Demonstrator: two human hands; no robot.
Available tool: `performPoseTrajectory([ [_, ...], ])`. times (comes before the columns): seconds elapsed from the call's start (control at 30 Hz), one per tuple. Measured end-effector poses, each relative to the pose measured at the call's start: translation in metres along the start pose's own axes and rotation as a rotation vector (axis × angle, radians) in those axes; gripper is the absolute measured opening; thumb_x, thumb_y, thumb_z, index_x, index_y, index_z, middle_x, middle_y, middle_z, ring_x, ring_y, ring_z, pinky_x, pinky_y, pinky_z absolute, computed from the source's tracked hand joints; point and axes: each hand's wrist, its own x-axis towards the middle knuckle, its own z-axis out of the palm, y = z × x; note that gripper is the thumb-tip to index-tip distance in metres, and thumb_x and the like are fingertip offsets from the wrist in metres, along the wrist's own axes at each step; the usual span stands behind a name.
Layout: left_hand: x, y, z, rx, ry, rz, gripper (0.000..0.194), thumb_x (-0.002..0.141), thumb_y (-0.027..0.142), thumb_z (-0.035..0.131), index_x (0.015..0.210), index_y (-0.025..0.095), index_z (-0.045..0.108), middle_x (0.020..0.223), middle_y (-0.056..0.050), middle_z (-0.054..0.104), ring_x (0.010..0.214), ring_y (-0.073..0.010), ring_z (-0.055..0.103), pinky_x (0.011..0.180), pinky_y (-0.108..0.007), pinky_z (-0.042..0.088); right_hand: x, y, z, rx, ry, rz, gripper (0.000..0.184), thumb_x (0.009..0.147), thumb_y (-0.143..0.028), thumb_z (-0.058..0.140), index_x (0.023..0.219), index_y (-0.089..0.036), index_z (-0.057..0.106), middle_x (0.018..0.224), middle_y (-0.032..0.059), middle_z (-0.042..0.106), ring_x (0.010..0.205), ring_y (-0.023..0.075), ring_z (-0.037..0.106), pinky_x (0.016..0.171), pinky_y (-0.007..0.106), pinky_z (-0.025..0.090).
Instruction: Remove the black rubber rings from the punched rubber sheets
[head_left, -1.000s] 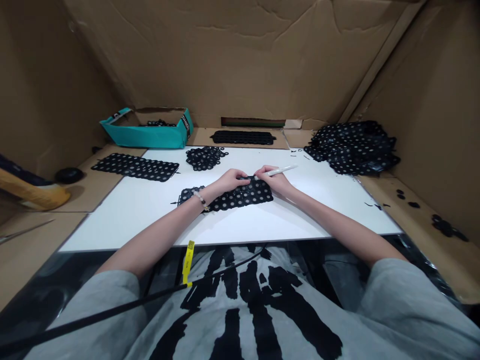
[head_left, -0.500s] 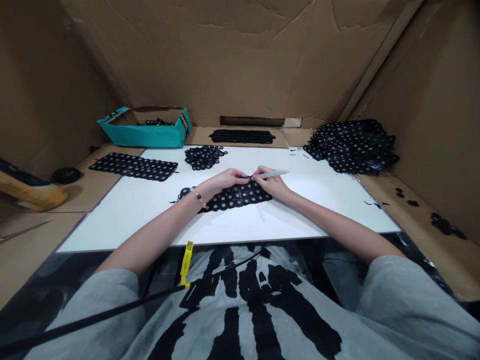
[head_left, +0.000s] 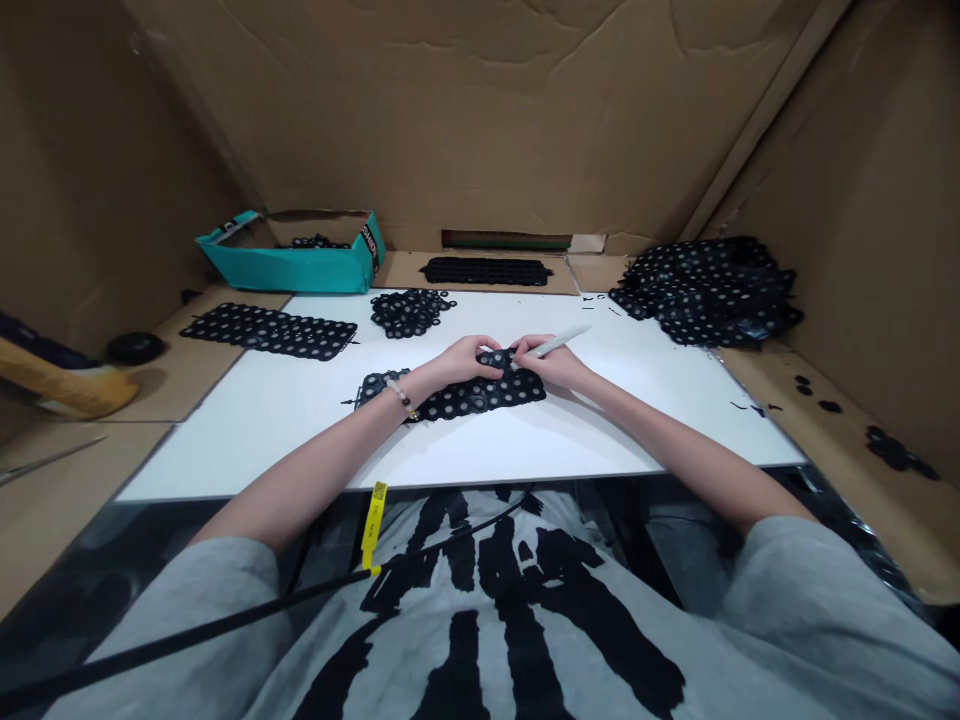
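Observation:
A black perforated sheet [head_left: 457, 397] full of round holes lies on the white board [head_left: 300, 420] in front of me. My left hand [head_left: 466, 358] rests on the sheet's far edge, fingers curled and pinching the black material. My right hand [head_left: 551, 365] is closed round a white pen-like tool [head_left: 561, 339], whose tip points left at the sheet right beside my left fingertips. A beaded bracelet sits on my left wrist.
A pile of loose black rings [head_left: 409, 311] and another perforated sheet [head_left: 271, 331] lie further back on the left. A teal box [head_left: 292, 265] stands behind. A tall heap of black sheets [head_left: 709, 290] fills the back right. Cardboard walls enclose the space.
The white tool's rear end has tilted up and slightly right. My left fingers have closed in on the sheet's edge, lifting it a little. Both arms stay in place.

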Motion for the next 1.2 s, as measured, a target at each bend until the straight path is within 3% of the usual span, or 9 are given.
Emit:
performPoseTrajectory([
  [0.33, -0.006, 0.009, -0.006, -0.158, -0.003, -0.170, 0.066, 0.056, 0.040, 0.086, 0.116, 0.020, 0.069, 0.088, -0.001, 0.067, 0.089, -0.0226, 0.061, 0.083, -0.032, 0.044, -0.001, -0.003, 0.016, -0.213, 0.103, -0.142, 0.014, 0.083, -0.029, 0.055, 0.070, -0.022, 0.054, 0.077, 0.0019, 0.062, 0.077, 0.0190, 0.055, 0.076, 0.033, 0.041],
  [1.0, -0.004, 0.006, -0.006, -0.110, -0.020, -0.123, 0.064, 0.060, 0.037, 0.085, 0.120, 0.019, 0.069, 0.095, -0.004, 0.071, 0.106, -0.0277, 0.061, 0.093, -0.036, 0.044, 0.001, -0.001, 0.019, -0.302, 0.120, -0.169, 0.016, 0.084, -0.028, 0.054, 0.070, -0.024, 0.049, 0.076, 0.0038, 0.059, 0.077, 0.0205, 0.054, 0.075, 0.035, 0.041],
  [1.2, -0.003, 0.005, -0.010, 0.010, -0.001, -0.019, 0.056, 0.064, 0.041, 0.083, 0.113, 0.019, 0.070, 0.113, -0.009, 0.072, 0.111, -0.0283, 0.062, 0.097, -0.036, 0.043, 0.000, -0.002, 0.008, -0.198, 0.085, -0.092, 0.013, 0.081, -0.029, 0.056, 0.070, -0.022, 0.056, 0.078, 0.0024, 0.064, 0.076, 0.0196, 0.056, 0.074, 0.034, 0.043],
])
